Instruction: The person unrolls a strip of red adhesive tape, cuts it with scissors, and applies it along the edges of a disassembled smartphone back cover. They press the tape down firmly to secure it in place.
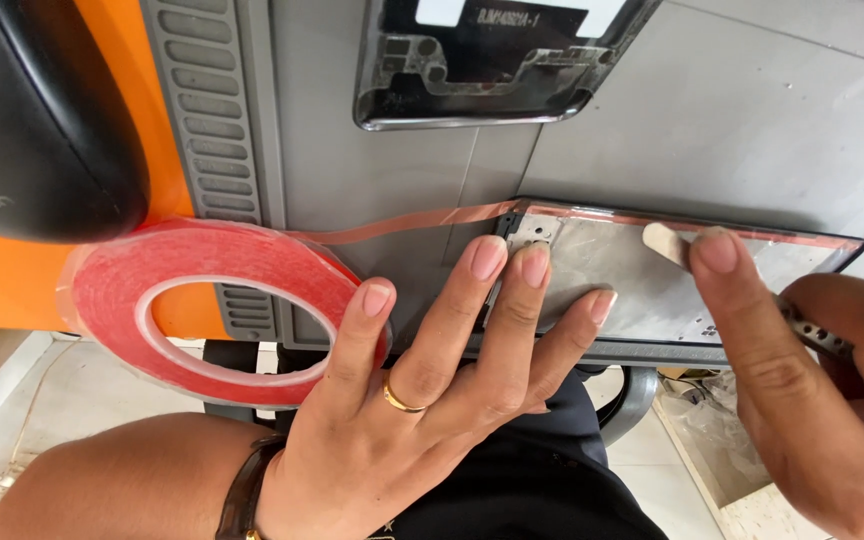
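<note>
Grey work surface (732, 110) fills the view, orange mat (142, 130) at 9 o'clock. Left hand (422, 400) lies flat, fingers spread, pressing a silver phone panel (652, 290) at 3 o'clock of centre. Right hand (802, 380) pinches tweezers (692, 255) onto the panel's top edge. Red tape roll (202, 310) sits at 8 o'clock, touching the left little finger, its strip (412, 222) running onto the panel. Another phone frame (492, 60) lies at 12 o'clock.

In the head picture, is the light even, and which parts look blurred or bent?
Head view: soft, even daylight; mild glare on the metal plate and the black frame; the left hand is sharp, the right hand and tape roll slightly soft; the wide lens bends the edges.
</note>
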